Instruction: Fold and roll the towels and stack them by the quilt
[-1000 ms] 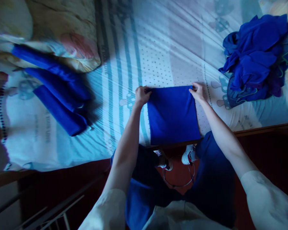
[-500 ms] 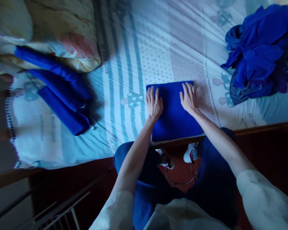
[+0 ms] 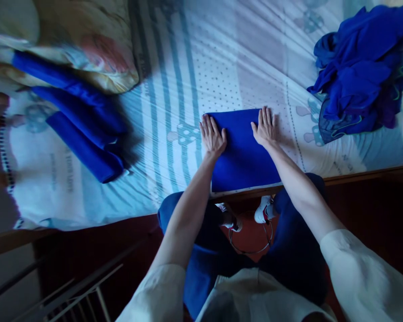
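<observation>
A flat blue folded cloth (image 3: 243,154) lies at the near edge of the bed, in front of my knees. My left hand (image 3: 214,135) rests flat over its left edge near the far corner, fingers stretched out. Over the far right corner lies my right hand (image 3: 266,127), palm down, fingers extended and thumb pointing inward. Neither hand grips the cloth; both press on its top. To the left, several rolled blue cloths (image 3: 87,145) lie side by side. A crumpled heap of blue cloths (image 3: 362,76) sits at the far right.
A patterned sheet (image 3: 174,179) covers the bed. At the upper left is a pillow or quilt (image 3: 104,58) with a floral print. The bed's wooden edge (image 3: 366,174) runs before my knees. A white metal rack (image 3: 83,297) stands at the lower left.
Both hands have flattened, their fingers stretching out toward the far edge of the folded cloth. The view has shifted slightly. The rolls and the heap have stayed in place.
</observation>
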A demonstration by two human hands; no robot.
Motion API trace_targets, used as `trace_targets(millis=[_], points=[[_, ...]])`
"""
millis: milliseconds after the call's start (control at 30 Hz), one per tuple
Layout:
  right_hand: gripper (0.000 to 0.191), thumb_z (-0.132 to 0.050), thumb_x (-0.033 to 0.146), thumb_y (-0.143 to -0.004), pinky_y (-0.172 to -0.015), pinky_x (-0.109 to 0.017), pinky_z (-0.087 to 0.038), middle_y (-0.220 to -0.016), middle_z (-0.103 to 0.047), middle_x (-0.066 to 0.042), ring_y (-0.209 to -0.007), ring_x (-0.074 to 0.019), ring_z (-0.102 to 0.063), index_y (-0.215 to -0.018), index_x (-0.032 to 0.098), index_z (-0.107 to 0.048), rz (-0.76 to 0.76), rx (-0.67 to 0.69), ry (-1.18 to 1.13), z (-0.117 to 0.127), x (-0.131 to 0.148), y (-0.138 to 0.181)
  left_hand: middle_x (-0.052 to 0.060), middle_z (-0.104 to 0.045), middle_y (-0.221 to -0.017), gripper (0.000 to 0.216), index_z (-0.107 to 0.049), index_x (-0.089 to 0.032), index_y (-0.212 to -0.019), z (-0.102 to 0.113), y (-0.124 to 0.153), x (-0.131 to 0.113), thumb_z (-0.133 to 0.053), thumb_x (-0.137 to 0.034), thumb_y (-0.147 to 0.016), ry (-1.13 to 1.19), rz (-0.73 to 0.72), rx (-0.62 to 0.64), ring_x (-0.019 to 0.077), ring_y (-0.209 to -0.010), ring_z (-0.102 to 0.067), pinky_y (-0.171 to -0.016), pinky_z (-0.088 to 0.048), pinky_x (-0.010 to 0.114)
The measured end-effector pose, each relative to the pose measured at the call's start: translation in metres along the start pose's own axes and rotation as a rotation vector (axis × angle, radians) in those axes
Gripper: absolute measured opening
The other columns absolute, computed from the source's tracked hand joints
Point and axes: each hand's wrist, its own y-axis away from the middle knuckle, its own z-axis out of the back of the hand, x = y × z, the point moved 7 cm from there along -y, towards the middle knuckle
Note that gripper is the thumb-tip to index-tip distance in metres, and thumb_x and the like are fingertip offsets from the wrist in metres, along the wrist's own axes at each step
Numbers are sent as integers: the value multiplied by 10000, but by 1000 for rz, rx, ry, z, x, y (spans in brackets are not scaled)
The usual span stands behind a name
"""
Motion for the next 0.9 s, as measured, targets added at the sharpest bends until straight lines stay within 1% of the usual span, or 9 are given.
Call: trace_targets(millis=[100, 167, 333, 400, 467, 600, 667, 800, 900], points=[[739, -316, 431, -1053, -1293, -603, -3, -1738, -58, -149, -1616, -297, -3, -1656, 59, -107, 55, 6, -15, -5, 22, 31, 166, -155, -1719, 770, -224, -46, -1622, -14, 39, -26, -327, -521, -1025, -14, -46, 46, 267, -1608, 13, -1318, -16, 508], [722, -317, 430, -1055, -1306, -563, -34, -1737, -89, -143, -1616, -272, -36, -1656, 73, -137, 90, 16, -31, -7, 25, 54, 166, -177, -1714, 735, -235, -60, -1623, -17, 64, -29, -288, -496, -1034, -26, -51, 70, 260, -1609, -28, -1318, -40, 508], [702, -285, 427, -1064, -1300, -549, -99, -1709, -178, -203, -1608, -263, -121, -1634, 27, -197, -7, -24, -32, 11, -3, 87, 191, -187, -1706, 703, -255, -42, -1612, 1, 95, -14, -291, -438, -1032, -52, -2, 63, 262, -1608, -74, -1316, -90, 502], [694, -288, 415, -1065, -1291, -568, -106, -1694, -206, -231, -1604, -285, -136, -1619, 1, -232, -47, -47, -18, 19, -2, 100, 205, -186, -1702, 705, -258, -28, -1607, 8, 107, -18, -309, -424, -1026, -60, 15, 65, 274, -1608, -69, -1313, -98, 516], [679, -300, 397, -1064, -1286, -585, -98, -1691, -211, -237, -1603, -299, -133, -1612, -1, -254, -50, -63, -7, 20, 11, 120, 202, -195, -1700, 702, -272, -36, -1606, 7, 127, -30, -334, -417, -1019, -63, -8, 93, 282, -1608, -65, -1311, -99, 526], [624, -335, 381, -1060, -1302, -495, -110, -1692, -274, -156, -1598, -245, -177, -1614, 93, -324, 143, 39, -27, 0, 50, 172, 148, -246, -1698, 647, -352, -113, -1597, -7, 181, -52, -362, -391, -1014, -70, -90, 222, 278, -1606, -106, -1311, -90, 518], [628, -347, 390, -1059, -1301, -471, -116, -1683, -294, -161, -1590, -239, -206, -1611, 90, -333, 123, 49, -30, -6, 50, 194, 147, -246, -1697, 640, -352, -125, -1602, -6, 202, -44, -362, -377, -1013, -92, -1, 227, 289, -1605, -112, -1305, -88, 535], [605, -360, 353, -1050, -1285, -496, -154, -1662, -331, -181, -1568, -255, -274, -1595, 89, -368, -70, -29, -34, 0, 18, 221, 180, -251, -1690, 649, -338, -102, -1605, 9, 225, -13, -367, -350, -1006, -118, 265, 152, 310, -1602, -120, -1295, -123, 538], [584, -398, 283, -1018, -1269, -503, -203, -1631, -385, -203, -1548, -274, -322, -1561, 72, -425, -149, -96, -61, 7, -1, 235, 215, -284, -1670, 652, -335, -79, -1599, 17, 235, -1, -377, -313, -992, -95, 385, 130, 328, -1595, -143, -1288, -149, 541]])
